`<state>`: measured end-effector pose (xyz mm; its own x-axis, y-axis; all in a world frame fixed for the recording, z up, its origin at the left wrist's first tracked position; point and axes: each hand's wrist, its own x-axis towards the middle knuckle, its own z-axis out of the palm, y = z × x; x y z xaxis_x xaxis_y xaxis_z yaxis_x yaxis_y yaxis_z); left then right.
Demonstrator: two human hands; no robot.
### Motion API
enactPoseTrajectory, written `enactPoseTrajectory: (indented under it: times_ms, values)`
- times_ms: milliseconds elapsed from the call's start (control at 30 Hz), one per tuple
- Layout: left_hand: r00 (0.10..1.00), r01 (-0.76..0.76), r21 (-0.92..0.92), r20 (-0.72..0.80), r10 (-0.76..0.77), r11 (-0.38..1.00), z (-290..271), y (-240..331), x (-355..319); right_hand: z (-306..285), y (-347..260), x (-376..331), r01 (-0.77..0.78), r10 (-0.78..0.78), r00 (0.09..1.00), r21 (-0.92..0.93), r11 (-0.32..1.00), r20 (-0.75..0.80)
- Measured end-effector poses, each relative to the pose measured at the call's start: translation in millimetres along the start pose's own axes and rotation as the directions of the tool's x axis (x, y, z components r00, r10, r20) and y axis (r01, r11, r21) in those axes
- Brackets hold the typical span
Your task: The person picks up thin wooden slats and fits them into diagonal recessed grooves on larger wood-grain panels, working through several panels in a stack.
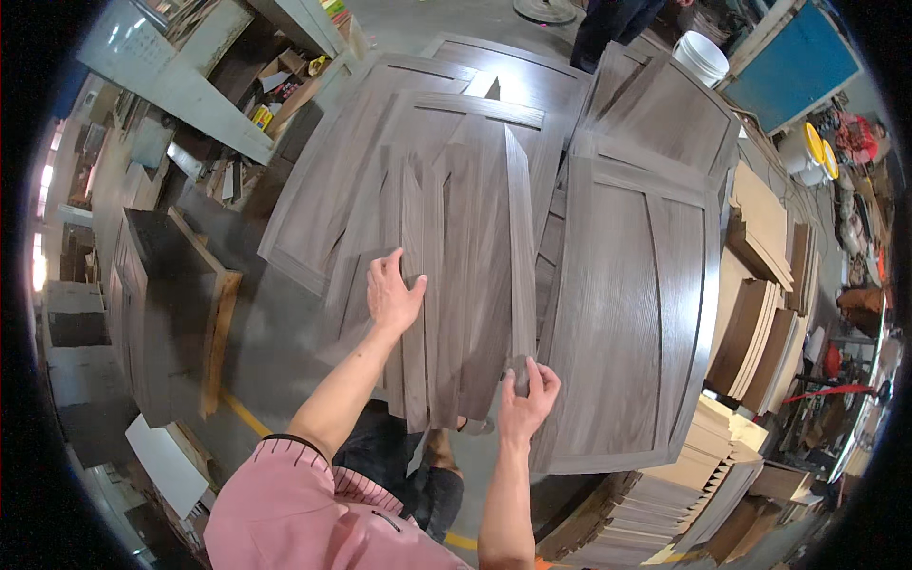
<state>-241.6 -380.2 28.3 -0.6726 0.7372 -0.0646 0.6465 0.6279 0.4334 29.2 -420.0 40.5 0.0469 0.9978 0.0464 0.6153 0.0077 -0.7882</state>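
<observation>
Several long grey wood-grain strips (439, 285) lie side by side on a matching framed door panel (413, 109). My left hand (392, 294) is over the strips on the left, its thumb and forefinger spread apart at a strip's edge. At the near end of the rightmost strip (519, 237), my right hand (529, 404) is closed, thumb and fingers on either side of it. A small dark grey patch shows between those fingertips; I cannot make out what it is. Right of this hand lies a large grey door panel (608, 313).
More panels (532, 62) lie beneath and behind. Stacked boards (750, 332) stand at the right, below white buckets (701, 59). On the left are a dark board with a wooden edge (176, 304) and a cluttered workbench (176, 81). Another person's dark-clad legs (613, 28) show at the far side.
</observation>
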Motion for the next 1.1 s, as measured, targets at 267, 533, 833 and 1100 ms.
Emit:
enactPoseTrajectory:
  times_ms: [267, 533, 833, 1100]
  values:
    - [0.985, 0.164, -0.188, 0.074, -0.153, 0.968, 0.1, -5.5, 20.2, 7.8, -5.3, -3.4, 0.014, -0.009, 1.000, -0.183, 0.983, 0.026]
    - [0.973, -0.090, -0.556, 0.128, 0.192, 0.826, -82.4, 76.3, 13.5, -36.0, -36.1, -31.1, -0.077, 0.078, 0.997, 0.058, 0.995, -0.003]
    - [0.773, 0.006, -0.745, 0.427, 0.470, 0.666, 23.3, 238.1, -20.6, -73.6, -30.2, -61.8, -0.450, 0.450, 0.893, 0.108, 0.886, 0.031]
    - [0.455, -0.813, -0.250, 0.291, 0.842, 0.526, 137.0, 267.8, -7.6, -104.8, 23.1, -69.8, -0.493, 0.453, 0.866, -0.209, 0.844, -0.214]
